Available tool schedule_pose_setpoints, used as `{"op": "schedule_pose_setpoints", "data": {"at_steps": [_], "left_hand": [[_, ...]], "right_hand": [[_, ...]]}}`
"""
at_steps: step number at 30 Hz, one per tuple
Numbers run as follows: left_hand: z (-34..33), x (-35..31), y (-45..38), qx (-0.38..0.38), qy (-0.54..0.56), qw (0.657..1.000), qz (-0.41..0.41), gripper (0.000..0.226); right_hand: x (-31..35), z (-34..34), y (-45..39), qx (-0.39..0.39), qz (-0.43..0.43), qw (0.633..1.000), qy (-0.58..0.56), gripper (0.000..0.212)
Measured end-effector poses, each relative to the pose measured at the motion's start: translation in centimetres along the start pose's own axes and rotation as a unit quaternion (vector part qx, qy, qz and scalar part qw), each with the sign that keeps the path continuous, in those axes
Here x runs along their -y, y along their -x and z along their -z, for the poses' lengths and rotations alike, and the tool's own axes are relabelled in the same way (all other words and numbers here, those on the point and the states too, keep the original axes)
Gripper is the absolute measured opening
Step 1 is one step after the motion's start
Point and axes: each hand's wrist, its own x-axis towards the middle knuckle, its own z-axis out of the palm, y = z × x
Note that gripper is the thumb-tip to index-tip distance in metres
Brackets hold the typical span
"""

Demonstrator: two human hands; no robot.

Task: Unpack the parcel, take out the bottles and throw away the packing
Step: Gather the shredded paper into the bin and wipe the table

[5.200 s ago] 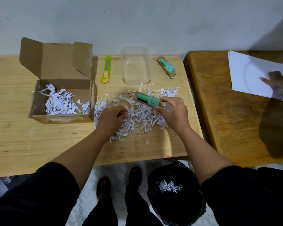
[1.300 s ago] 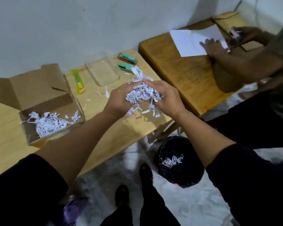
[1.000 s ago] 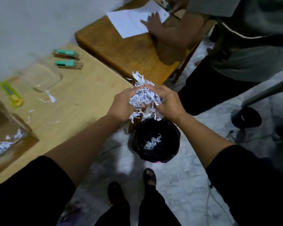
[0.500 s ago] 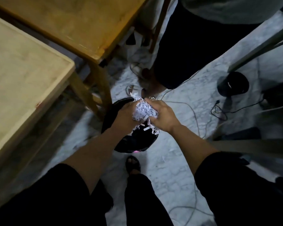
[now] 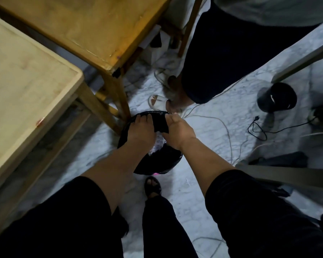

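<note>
My left hand (image 5: 141, 131) and my right hand (image 5: 177, 129) are spread side by side over the mouth of the black bin (image 5: 162, 164) on the floor, fingers stretched out and pointing away from me. A clump of white shredded paper (image 5: 158, 145) shows just below and between the two wrists, inside the bin. Neither hand holds anything that I can see. The parcel and the bottles are outside this view.
The light wooden table (image 5: 26, 81) fills the left, with the darker table (image 5: 82, 25) behind it and its leg (image 5: 117, 101) touching the bin. Another person's legs (image 5: 213, 62) and sandalled feet stand just beyond the bin. Cables (image 5: 226, 131) and a black round object (image 5: 276, 96) lie at right.
Both hands dropped lower over the bin and opened flat. The bundle of shredded paper they were clutching has left them and now lies in the bin.
</note>
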Motion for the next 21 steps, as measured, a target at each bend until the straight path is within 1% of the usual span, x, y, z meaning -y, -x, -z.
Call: {"op": "schedule_pose_setpoints", "data": {"at_steps": [2,6,9,10,12,13,16,18,21], "left_hand": [[1.9,0.1,0.7,-0.008,-0.004,1.0,0.007,0.071],[6.5,0.7,2.3,-0.015,0.005,1.0,0.009,0.067],[10.3,1.7,4.0,-0.029,0.01,0.999,0.036,0.063],[11.5,2.3,4.6,-0.05,0.007,0.998,0.038,0.062],[13.9,3.4,5.9,-0.115,-0.004,0.993,0.03,0.061],[15.2,4.0,6.7,-0.138,0.009,0.99,0.037,0.059],[19.4,5.6,8.9,-0.172,0.029,0.982,0.071,0.051],[21.5,7.0,10.3,-0.205,0.017,0.975,0.086,0.046],[23.6,9.4,13.1,-0.241,0.013,0.961,0.138,0.05]], "right_hand": [[1.0,1.6,0.6,-0.015,0.019,1.0,0.01,0.066],[3.1,5.4,1.7,-0.015,0.046,0.998,0.033,0.07],[5.0,8.7,2.5,-0.027,0.061,0.997,0.03,0.066],[5.8,9.9,2.7,-0.036,0.069,0.996,0.039,0.065],[7.7,12.3,3.2,-0.044,0.087,0.993,0.066,0.065],[8.7,13.5,3.5,-0.045,0.098,0.991,0.077,0.066],[12.1,16.7,4.3,-0.065,0.128,0.985,0.093,0.068],[14.5,18.3,4.7,-0.082,0.157,0.979,0.101,0.068],[18.4,19.7,5.2,-0.09,0.201,0.969,0.11,0.068]]}}
